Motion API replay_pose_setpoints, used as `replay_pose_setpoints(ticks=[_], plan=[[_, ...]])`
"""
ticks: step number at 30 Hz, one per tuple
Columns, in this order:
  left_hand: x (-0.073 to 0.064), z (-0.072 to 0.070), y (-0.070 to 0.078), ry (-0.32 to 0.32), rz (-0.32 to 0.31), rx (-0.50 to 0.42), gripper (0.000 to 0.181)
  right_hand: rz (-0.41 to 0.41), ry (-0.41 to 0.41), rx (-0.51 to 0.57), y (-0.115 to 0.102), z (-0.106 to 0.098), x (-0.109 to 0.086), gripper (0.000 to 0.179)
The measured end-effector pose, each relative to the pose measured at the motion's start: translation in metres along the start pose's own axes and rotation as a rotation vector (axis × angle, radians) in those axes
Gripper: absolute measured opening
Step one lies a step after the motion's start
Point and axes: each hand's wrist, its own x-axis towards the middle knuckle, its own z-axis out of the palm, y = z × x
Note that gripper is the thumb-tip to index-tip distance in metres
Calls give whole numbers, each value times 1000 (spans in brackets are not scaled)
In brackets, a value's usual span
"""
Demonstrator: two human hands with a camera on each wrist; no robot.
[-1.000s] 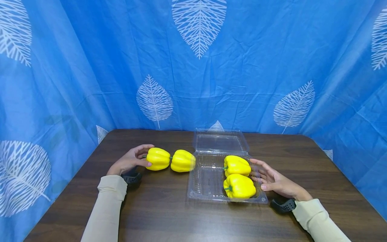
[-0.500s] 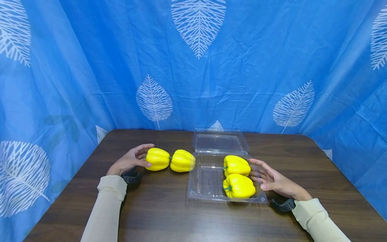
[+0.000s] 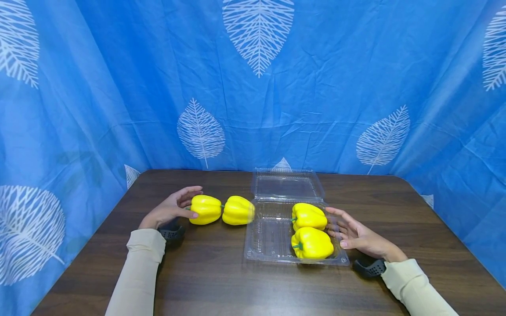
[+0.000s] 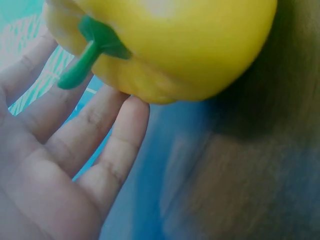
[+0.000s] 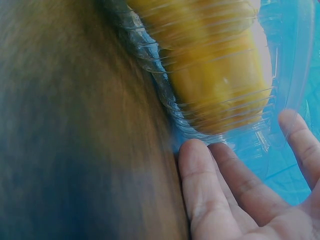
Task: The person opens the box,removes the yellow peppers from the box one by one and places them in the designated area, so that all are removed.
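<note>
My left hand (image 3: 185,203) lies open around the stem end of a yellow bell pepper (image 3: 205,209) on the brown table. Its straight fingers (image 4: 100,150) touch the pepper (image 4: 180,45) near the green stem. A second yellow pepper (image 3: 238,210) lies right of it, against a clear plastic clamshell box (image 3: 269,250). Two more yellow peppers (image 3: 309,216) (image 3: 312,243) lie in the box's right half. My right hand (image 3: 339,226) is open, fingers (image 5: 210,190) against the box's right wall (image 5: 165,100).
The box's clear lid (image 3: 287,184) stands open at the back. A blue curtain with white leaf prints (image 3: 253,87) hangs close around the table's left, back and right edges. Bare wood (image 3: 221,285) lies between my arms.
</note>
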Motion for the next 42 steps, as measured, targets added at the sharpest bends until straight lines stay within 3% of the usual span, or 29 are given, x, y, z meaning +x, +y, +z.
replay_pose_setpoints(ticks=[9, 21, 30, 42], plan=[[-2, 0, 9, 13, 31, 14, 93, -8, -3, -7, -1, 1, 0, 79], [-2, 10, 40, 169, 95, 107, 79, 3, 6, -10, 1, -1, -1, 79], [-5, 20, 66, 232, 186, 142, 73, 2, 4, -12, 0, 0, 0, 81], [-8, 38, 93, 241, 288, 75, 62, -18, -4, -13, -1, 1, 1, 80]])
